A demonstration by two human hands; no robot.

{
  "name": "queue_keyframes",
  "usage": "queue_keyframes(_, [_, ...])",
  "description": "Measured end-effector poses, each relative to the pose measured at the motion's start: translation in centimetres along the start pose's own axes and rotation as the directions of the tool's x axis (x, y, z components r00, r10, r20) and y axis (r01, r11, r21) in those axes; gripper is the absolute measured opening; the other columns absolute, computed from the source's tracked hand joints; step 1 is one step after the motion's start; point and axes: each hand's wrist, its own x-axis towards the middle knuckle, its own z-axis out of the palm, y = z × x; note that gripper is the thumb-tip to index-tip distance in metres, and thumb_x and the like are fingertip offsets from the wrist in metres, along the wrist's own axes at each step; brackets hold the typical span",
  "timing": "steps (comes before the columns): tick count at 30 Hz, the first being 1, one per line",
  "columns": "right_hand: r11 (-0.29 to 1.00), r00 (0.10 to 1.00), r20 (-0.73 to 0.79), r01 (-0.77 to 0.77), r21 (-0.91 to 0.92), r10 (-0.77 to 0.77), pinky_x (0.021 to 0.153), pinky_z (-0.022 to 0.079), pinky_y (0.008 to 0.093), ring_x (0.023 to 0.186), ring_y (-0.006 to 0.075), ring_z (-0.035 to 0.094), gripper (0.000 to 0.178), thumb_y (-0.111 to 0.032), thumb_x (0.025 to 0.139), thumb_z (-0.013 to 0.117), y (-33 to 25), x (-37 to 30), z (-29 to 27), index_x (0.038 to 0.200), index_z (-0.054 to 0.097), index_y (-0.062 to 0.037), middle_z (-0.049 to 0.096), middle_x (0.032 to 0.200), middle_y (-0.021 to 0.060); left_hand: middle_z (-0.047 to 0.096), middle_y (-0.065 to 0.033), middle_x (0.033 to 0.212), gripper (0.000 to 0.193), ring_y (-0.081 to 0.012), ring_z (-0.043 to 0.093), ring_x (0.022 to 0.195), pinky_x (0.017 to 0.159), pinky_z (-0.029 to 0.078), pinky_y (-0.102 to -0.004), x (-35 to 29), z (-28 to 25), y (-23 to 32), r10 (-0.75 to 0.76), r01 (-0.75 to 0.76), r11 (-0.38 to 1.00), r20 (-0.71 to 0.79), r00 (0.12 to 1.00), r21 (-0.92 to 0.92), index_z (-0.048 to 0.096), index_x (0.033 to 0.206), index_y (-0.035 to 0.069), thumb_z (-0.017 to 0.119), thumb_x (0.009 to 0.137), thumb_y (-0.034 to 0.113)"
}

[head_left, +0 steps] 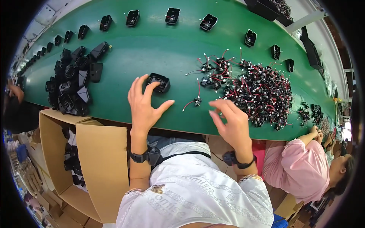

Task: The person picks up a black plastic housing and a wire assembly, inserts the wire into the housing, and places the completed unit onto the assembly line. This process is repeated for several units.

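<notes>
A black open-topped plastic housing lies on the green table in front of me. My left hand is at its near left side, fingers spread, the index fingertip at the housing's edge and the thumb standing away from it. To the right, my right hand hovers by the table's near edge with thumb and index finger apart and nothing visible between them. Just left of its fingertips lies one small black part with red wires and white connectors. Beyond stretches a large heap of such wired parts.
A pile of black housings sits at the left. Several open housings, such as one black housing, form a curved row along the far side. An open cardboard box stands below the table's left edge. At the right sits a co-worker in pink.
</notes>
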Motion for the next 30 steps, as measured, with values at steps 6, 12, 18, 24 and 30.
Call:
queue_keyframes(6, [0.989,0.993,-0.034,-0.118,-0.090,0.116,0.063,0.056,0.0319,0.080,0.0220,0.068,0.036,-0.011,0.082,0.082,-0.9,1.9,5.7,0.110,0.062,-0.0054,0.065,0.105,0.0086,0.057,-0.0132,0.140,0.048,-0.0399,0.047,0.136,0.113,0.033,-0.0538,-0.7,1.1,0.2,0.019,-0.022,0.997,-0.051,0.999,-0.069,0.066,0.108,0.009,0.090,0.072,0.031])
queue_keyframes(12, [0.982,0.987,-0.085,-0.120,0.148,0.133,0.062,0.054,0.0324,0.070,0.0194,0.066,0.027,0.002,0.083,0.071,-0.9,2.5,7.0,0.108,0.060,-0.0007,0.064,0.095,0.0096,0.058,-0.0139,0.137,0.056,-0.0370,0.057,0.125,0.100,0.047,-0.0452,-1.2,0.2,0.3,0.062,-0.075,0.954,-0.053,0.997,-0.290,0.061,0.120,0.008,0.085,0.070,0.011])
queue_keyframes(18, [0.991,0.998,-0.029,-0.044,0.127,0.048,0.061,0.051,0.0272,0.068,0.0161,0.063,0.027,0.004,0.088,0.065,-0.9,2.8,5.8,0.115,0.067,-0.0008,0.065,0.097,0.0103,0.056,-0.0167,0.135,0.071,-0.0380,0.061,0.119,0.099,0.052,-0.0431,-1.1,-0.3,0.0,0.059,-0.073,0.903,-0.046,0.997,-0.423,0.057,0.134,0.007,0.083,0.068,0.001])
queue_keyframes(24, [0.958,0.982,-0.062,-0.160,0.236,0.179,0.063,0.052,0.0257,0.069,0.0127,0.064,0.030,0.002,0.087,0.071,0.0,2.1,7.0,0.116,0.063,0.0007,0.068,0.097,0.0103,0.055,-0.0166,0.121,0.077,-0.0349,0.061,0.106,0.085,0.055,-0.0435,-1.3,-0.1,0.6,-0.031,0.034,0.959,0.017,0.999,-0.282,0.060,0.129,0.008,0.095,0.065,0.031])
queue_keyframes(30, [0.956,0.987,-0.047,-0.139,0.257,0.156,0.066,0.057,0.0267,0.080,0.0157,0.069,0.015,0.005,0.088,0.070,-1.2,2.9,7.1,0.103,0.069,0.0014,0.068,0.102,0.0104,0.054,-0.0160,0.122,0.084,-0.0345,0.060,0.105,0.090,0.052,-0.0460,-1.5,1.1,-0.2,-0.035,0.003,0.988,-0.207,0.978,-0.153,0.059,0.128,0.008,0.096,0.063,0.045])
